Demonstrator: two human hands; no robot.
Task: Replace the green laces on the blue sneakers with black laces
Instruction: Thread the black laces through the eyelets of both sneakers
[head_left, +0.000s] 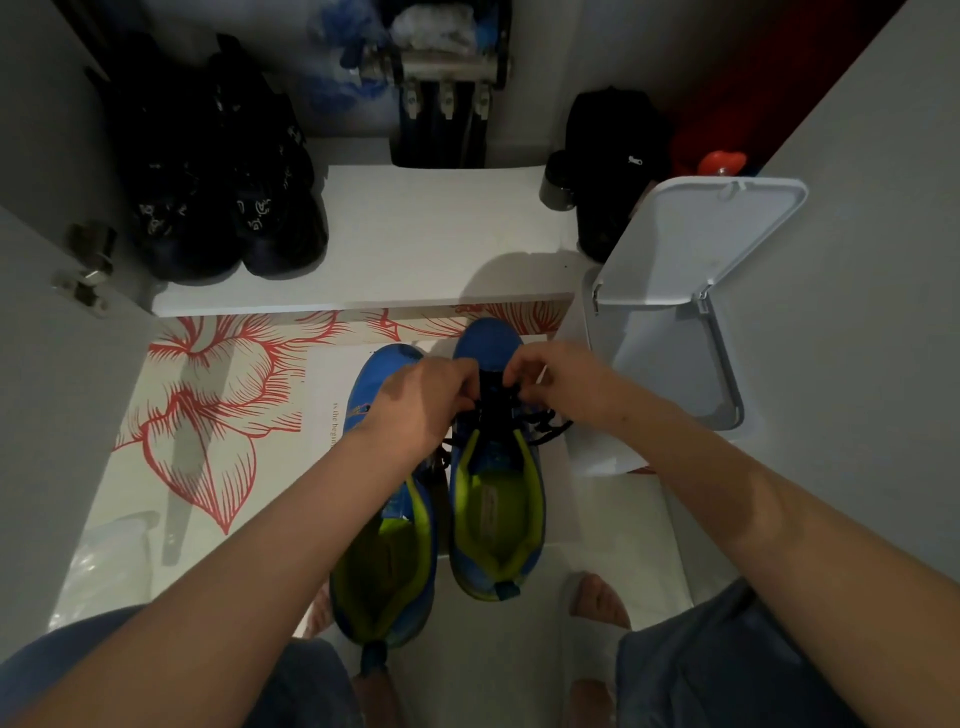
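Note:
Two blue sneakers with lime-green lining stand side by side on the floor, toes pointing away from me. The right sneaker (493, 499) carries a black lace (543, 426) through its eyelets, with loose ends trailing off to the right. My left hand (421, 400) and my right hand (556, 379) both pinch the black lace over this shoe's front eyelets, fingers curled. My left forearm crosses over the left sneaker (384, 566) and hides its lacing. No green lace is in view.
A white bin (670, 358) with its lid open stands just right of the shoes. Black shoes (218, 197) and a black bag (613, 156) sit on a white shelf (415, 244) ahead. A red-flower mat (208, 405) covers the floor on the left. My bare feet are near the heels.

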